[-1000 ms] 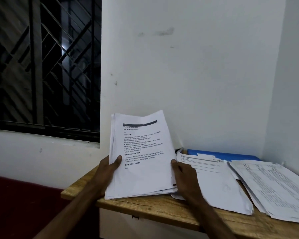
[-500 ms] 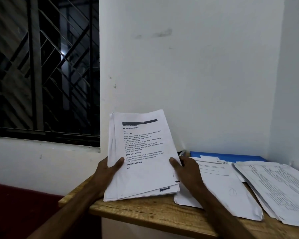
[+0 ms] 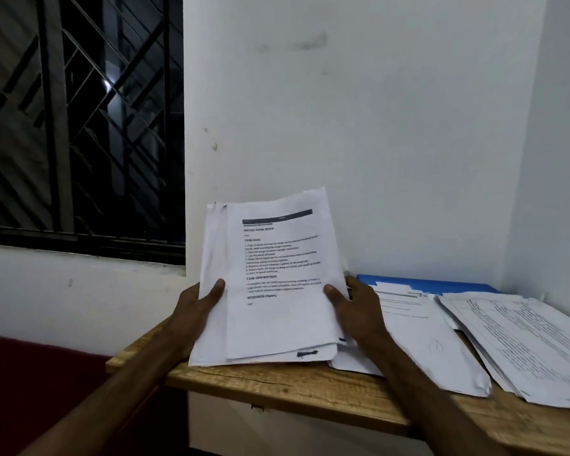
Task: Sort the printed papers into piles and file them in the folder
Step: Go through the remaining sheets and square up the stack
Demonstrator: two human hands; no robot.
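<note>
A wooden table (image 3: 277, 386) with a pale, grained top is set into a corner formed by a white wall (image 3: 392, 143) and a side wall (image 3: 563, 159) at the right. Grey smudges (image 3: 310, 42) are seen high on the white wall. At the left, a dark window (image 3: 135, 159) is barred by a metal grille (image 3: 58, 126) of diagonal strips, above a white sill (image 3: 79, 261). A dark red surface (image 3: 30, 373), possibly a floor, is seen at the lower left.

Tilted paper stack (image 3: 270, 320) on wooden table (image 3: 277, 386)
</note>
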